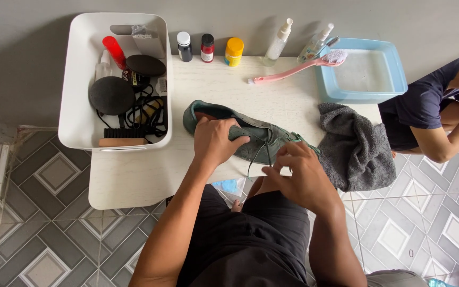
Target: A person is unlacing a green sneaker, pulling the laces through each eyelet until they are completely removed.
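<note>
Head view, looking down at a white surface [150, 175] set against a grey wall.

Shoe [240, 133]: one grey-green low shoe lies on its side near the middle of the surface, heel toward the white bin [81, 79], toe toward the grey towel [354, 146]. The upper looks like suede, with punched holes along the side. Its lace [256, 157], the same colour, is loose and trails toward the near edge.

Left hand [216, 141]: laid flat over the heel half of the shoe, fingers spread and pressing it down, thumb along the side.

Right hand [301, 172]: at the toe end by the near edge of the surface, fingers drawn narrow, pinching the lace between thumb and forefinger.

Surroundings: the bin at the left corner holds a red bottle, dark round pads, a black cord and a brush. Along the wall stand three small bottles [207, 49] with white, red and yellow caps, then two clear spray bottles [278, 42]. A pink long-handled brush [293, 69] rests with its head on the rim of a pale blue tray [397, 69]. The towel lies crumpled, hanging over the right edge. Another person [436, 117] in a dark shirt crouches on the patterned tile floor [43, 175] at the right.
</note>
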